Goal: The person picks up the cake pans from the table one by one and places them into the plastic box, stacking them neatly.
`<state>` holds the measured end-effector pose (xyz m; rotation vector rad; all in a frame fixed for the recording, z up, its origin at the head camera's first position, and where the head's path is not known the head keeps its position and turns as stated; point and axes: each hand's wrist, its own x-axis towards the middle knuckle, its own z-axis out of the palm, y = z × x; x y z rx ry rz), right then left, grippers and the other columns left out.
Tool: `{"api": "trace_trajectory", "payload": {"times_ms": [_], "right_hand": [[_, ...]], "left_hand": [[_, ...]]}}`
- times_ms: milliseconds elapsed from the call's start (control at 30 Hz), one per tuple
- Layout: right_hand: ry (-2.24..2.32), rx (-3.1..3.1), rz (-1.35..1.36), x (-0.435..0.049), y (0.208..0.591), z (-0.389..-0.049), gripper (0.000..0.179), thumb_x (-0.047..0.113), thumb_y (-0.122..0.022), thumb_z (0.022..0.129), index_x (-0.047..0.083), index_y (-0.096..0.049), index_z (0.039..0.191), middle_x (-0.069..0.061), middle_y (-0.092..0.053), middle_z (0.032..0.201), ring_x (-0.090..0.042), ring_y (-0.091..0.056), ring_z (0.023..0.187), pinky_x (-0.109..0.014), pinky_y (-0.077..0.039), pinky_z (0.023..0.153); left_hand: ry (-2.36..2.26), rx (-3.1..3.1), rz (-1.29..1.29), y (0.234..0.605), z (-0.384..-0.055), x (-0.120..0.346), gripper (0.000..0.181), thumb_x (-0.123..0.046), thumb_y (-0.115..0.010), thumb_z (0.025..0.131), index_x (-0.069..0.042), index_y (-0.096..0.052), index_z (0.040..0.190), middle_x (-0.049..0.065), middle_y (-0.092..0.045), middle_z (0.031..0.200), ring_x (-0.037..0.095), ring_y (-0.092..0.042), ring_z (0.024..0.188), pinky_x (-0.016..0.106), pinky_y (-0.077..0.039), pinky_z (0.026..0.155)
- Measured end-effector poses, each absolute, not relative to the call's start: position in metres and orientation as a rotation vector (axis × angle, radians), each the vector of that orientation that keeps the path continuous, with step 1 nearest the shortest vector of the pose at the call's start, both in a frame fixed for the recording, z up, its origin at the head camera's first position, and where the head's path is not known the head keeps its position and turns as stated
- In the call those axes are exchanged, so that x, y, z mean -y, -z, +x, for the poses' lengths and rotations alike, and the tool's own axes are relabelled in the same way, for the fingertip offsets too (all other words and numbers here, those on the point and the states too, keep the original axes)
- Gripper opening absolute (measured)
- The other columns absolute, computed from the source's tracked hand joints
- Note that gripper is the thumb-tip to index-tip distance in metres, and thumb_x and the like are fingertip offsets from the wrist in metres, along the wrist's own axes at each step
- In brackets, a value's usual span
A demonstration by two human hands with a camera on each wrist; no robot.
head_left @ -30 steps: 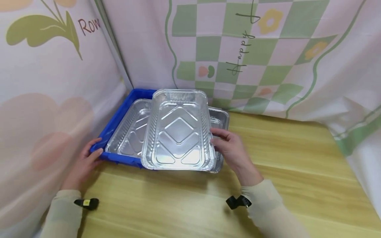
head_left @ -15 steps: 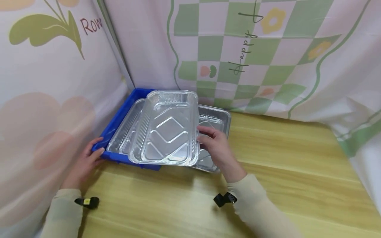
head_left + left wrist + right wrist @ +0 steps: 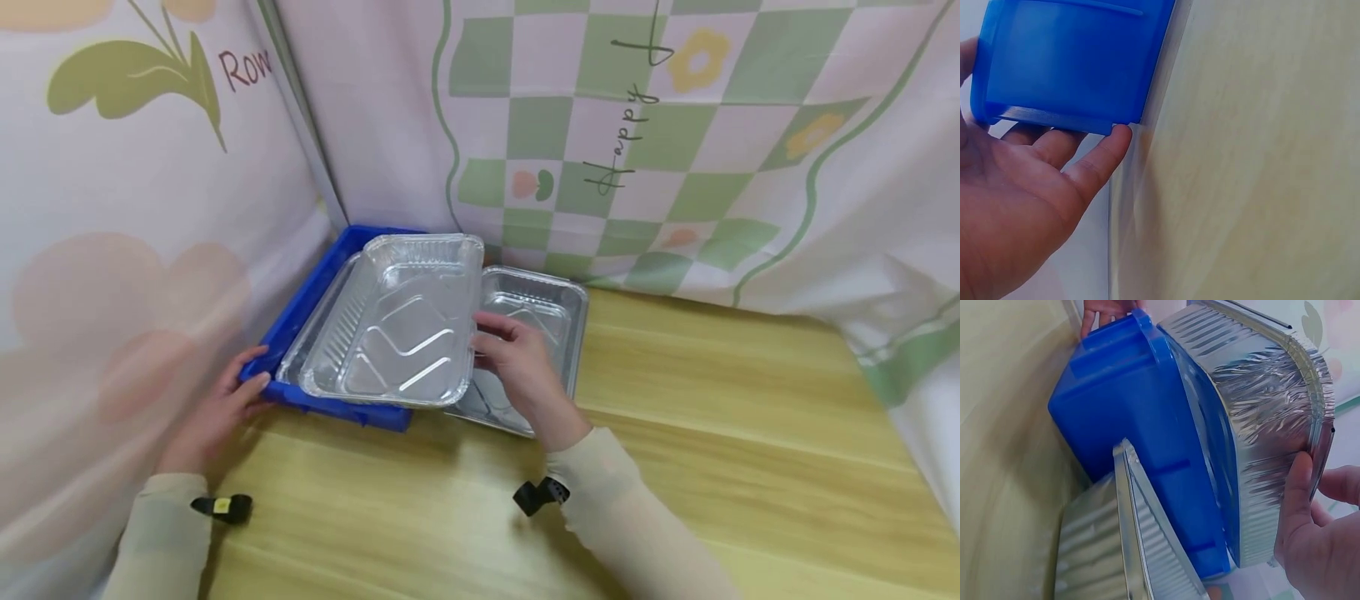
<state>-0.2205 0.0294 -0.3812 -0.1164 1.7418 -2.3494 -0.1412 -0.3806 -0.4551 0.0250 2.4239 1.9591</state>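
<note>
My right hand [image 3: 517,367] pinches the right rim of a foil tray [image 3: 405,325], thumb on one side and fingers on the other in the right wrist view. That tray tilts over the blue bin [image 3: 1129,400], its right side raised. Under it, inside the bin, the edge of another foil tray shows at the left. My left hand [image 3: 225,408] holds the bin's near left corner; in the left wrist view its fingers [image 3: 1100,162] lie along the blue rim. Right of the bin, another foil tray [image 3: 558,333] sits on the table, partly hidden by my right hand.
The wooden table [image 3: 712,433] stretches to the right and front. Printed curtains [image 3: 615,125] hang behind and at the left, close against the bin. A camera strap [image 3: 542,496] is on my right wrist.
My right hand has carried the foil tray left, over the bin, and its right side has come up. More of the tray on the table shows. The left hand stays at the bin's corner.
</note>
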Motion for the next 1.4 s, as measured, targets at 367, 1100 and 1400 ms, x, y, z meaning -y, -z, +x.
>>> {"api": "trace_trajectory", "payload": {"times_ms": [367,1100,1400], "right_hand": [[2.376,-1.720,-0.109,-0.001,0.380,-0.227,0.044,-0.013,-0.059,0.086,-0.013,-0.054,0.129,-0.032,-0.054,0.121,-0.029,-0.064,0.083,-0.030,-0.058,0.068],[2.348,-1.750,-0.097,0.027,0.377,-0.230,0.044,-0.014,-0.058,0.085,-0.013,-0.053,0.129,-0.030,-0.052,0.122,-0.020,-0.062,0.070,-0.027,-0.057,0.064],[2.248,-1.765,-0.189,0.028,0.379,-0.229,0.054,-0.016,-0.060,0.082,-0.008,-0.050,0.135,-0.022,-0.046,0.137,-0.024,-0.065,0.077,-0.032,-0.059,0.074]], "left_hand": [[-1.893,-2.428,-0.012,0.455,-0.139,0.380,0.056,-0.030,-0.044,0.106,-0.024,-0.020,0.156,0.027,-0.003,0.153,0.005,-0.060,0.098,0.025,-0.052,0.087],[-1.922,-2.414,0.004,0.450,-0.135,0.380,0.050,-0.026,-0.042,0.107,-0.026,-0.024,0.153,0.025,-0.002,0.153,0.005,-0.060,0.096,0.024,-0.052,0.085],[-1.850,-2.424,-0.035,0.450,-0.134,0.382,0.054,-0.034,-0.043,0.106,-0.027,-0.020,0.155,0.024,0.000,0.156,0.011,-0.058,0.101,0.027,-0.051,0.088]]}}
